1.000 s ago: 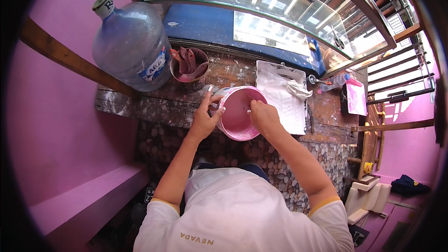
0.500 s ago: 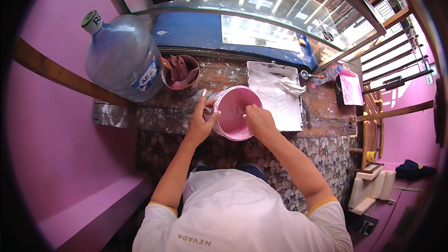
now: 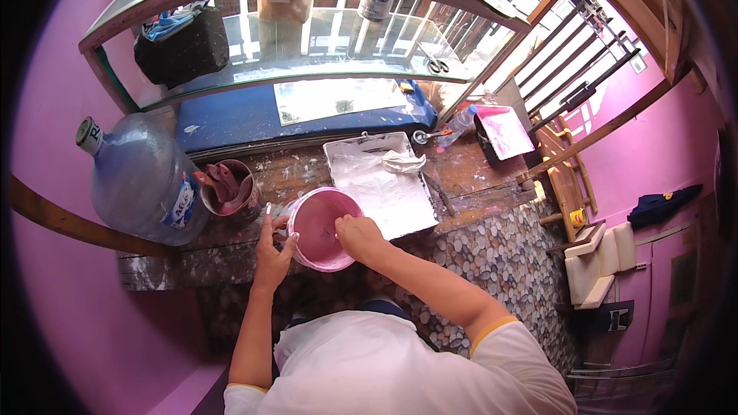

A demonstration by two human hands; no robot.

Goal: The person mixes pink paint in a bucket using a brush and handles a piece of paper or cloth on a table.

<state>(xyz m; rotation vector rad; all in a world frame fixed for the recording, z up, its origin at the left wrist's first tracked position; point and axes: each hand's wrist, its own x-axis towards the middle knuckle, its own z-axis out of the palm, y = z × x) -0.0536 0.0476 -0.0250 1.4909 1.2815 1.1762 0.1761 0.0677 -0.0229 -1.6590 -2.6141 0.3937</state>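
Observation:
A pink-stained bucket sits tilted at the front edge of the worn wooden table, with pink paint coating its inner wall. My left hand holds the bucket's left side, thumb toward me and fingers along the outside. Reaching over the right rim, my right hand is closed in a pinch inside the bucket's mouth. What its fingers hold is hidden by the hand. Just beyond the bucket lies a white paint tray with a crumpled white rag on its right side.
A large blue water jug stands at the left beside a pot of pink-stained tools or gloves. A pink-coated tray and a clear bottle are at the right. A glass cabinet rises behind the table.
My view has shifted, so the table and bucket appear lower and farther left. Both hands stay at the bucket, the right one still closed inside its mouth.

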